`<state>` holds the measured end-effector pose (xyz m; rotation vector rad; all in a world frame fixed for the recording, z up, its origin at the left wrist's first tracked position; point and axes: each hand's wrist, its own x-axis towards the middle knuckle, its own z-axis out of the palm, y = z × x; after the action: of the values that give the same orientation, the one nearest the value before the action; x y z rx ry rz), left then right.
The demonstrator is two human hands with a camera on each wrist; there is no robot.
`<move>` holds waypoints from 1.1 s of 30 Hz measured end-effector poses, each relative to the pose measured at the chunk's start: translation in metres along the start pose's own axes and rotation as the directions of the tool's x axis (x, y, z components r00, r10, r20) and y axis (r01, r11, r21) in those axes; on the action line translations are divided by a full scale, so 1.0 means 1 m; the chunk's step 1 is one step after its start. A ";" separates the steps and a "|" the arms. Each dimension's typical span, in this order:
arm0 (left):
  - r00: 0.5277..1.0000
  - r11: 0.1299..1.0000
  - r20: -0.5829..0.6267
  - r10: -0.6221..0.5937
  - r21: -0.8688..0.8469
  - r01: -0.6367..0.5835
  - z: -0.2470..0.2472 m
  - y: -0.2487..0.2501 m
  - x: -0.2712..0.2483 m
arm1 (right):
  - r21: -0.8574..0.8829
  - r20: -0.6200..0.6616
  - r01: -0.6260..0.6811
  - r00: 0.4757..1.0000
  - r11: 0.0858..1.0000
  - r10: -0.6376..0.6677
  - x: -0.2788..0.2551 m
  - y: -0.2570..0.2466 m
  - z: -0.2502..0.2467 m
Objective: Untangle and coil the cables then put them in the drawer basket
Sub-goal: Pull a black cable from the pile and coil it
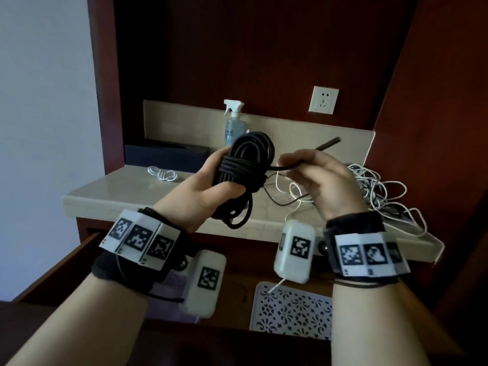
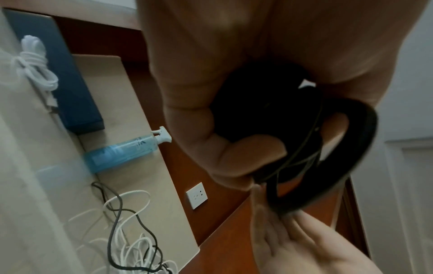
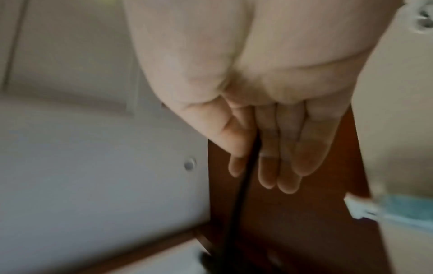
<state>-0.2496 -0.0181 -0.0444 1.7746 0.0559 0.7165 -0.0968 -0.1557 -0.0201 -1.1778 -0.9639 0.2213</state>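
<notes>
1. The bench (image 1: 111, 191), a pale stone top in a dark wood alcove, carries the work; below its near edge an open drawer (image 1: 66, 262) holds a white patterned drawer basket (image 1: 290, 313) with nothing coiled visible in it.
2. On the right of the bench lies a tangle of white and thin dark cables (image 1: 375, 191), not yet sorted.
3. Held above the middle of the bench is the black cable coil (image 1: 245, 165), its loops bound across by several turns of its own cord.
4. The left hand (image 1: 211, 191) grips that coil, fingers and thumb curled round it.
5. The right hand (image 1: 317, 175) pinches the cable's free tail (image 1: 284, 168) between thumb and fingers, its plug end (image 1: 330, 143) pointing far-right.
6. A small white coiled cable (image 1: 162, 174) already sits far-left, near a dark blue box (image 1: 166, 155) and spray bottle (image 1: 233, 122).
7. Judged step: finishing the black coil's binding wrap. The next move likely calls for tucking the tail through or under the wraps, keeping tension so the loops do not spring, then lowering the coil into the basket.
</notes>
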 end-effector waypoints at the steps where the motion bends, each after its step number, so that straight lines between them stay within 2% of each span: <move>1: 1.000 1.000 -0.002 -0.004 0.000 0.004 0.001 -0.003 -0.002 | 0.242 -0.012 -0.034 0.999 0.970 0.038 -0.007 -0.005 -0.002; 2: 1.000 1.000 -0.002 -0.008 0.024 0.008 0.002 -0.004 -0.005 | 0.431 -0.036 -0.045 0.997 0.901 0.067 -0.011 -0.009 -0.003; 3: 1.000 0.998 0.009 -0.013 0.063 0.012 0.004 -0.005 -0.008 | 0.531 -0.068 -0.040 0.994 0.846 0.090 -0.015 -0.014 -0.002; 7: 0.998 0.977 0.021 -0.054 0.206 0.048 0.014 -0.006 -0.015 | 0.622 -0.109 -0.026 0.987 0.783 0.120 -0.023 -0.013 0.004; 8: 0.998 0.963 0.001 -0.059 0.264 0.056 0.015 -0.007 -0.015 | 0.595 -0.108 -0.029 0.987 0.803 0.115 -0.025 -0.011 0.004; 10: 0.997 0.932 -0.044 -0.062 0.354 0.074 0.017 -0.007 -0.015 | 0.356 -0.107 -0.028 0.992 0.934 0.070 -0.029 -0.007 0.003; 11: 0.995 0.931 -0.069 -0.072 0.353 0.092 0.018 -0.007 -0.015 | 0.145 -0.089 -0.021 0.995 0.989 0.034 -0.031 -0.005 0.004; 12: 0.992 0.934 -0.092 -0.090 0.337 0.116 0.020 -0.007 -0.016 | -0.102 -0.062 -0.003 0.998 0.995 -0.003 -0.034 -0.002 0.005; 14: 0.984 0.927 -0.129 -0.123 0.340 0.161 0.025 -0.007 -0.017 | -0.504 -0.013 0.060 0.997 0.861 -0.077 -0.037 0.001 0.007; 15: 0.981 0.919 -0.140 -0.134 0.353 0.176 0.026 -0.007 -0.017 | -0.604 0.000 0.096 0.993 0.791 -0.120 -0.038 0.003 0.007; 18: 0.969 0.911 -0.166 -0.181 0.343 0.229 0.030 -0.010 -0.017 | -0.697 0.023 0.171 0.976 0.696 -0.217 -0.043 0.001 0.007; 21: 0.953 0.909 -0.196 -0.233 0.304 0.285 0.032 -0.012 -0.016 | -0.765 0.056 0.200 0.968 0.613 -0.246 -0.046 -0.004 0.009; 28: 0.956 0.920 -0.250 -0.152 0.318 0.229 0.033 -0.009 -0.019 | -0.823 0.019 0.156 0.969 0.547 -0.248 -0.052 -0.008 0.013; 33: 0.965 0.936 -0.242 -0.105 0.304 0.178 0.033 -0.007 -0.023 | -0.823 0.061 0.209 0.957 0.528 -0.285 -0.055 -0.014 0.019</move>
<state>-0.2497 -0.0529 -0.0653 1.9691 0.4745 0.8335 -0.1477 -0.1822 -0.0359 -1.8652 -1.1905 -0.6005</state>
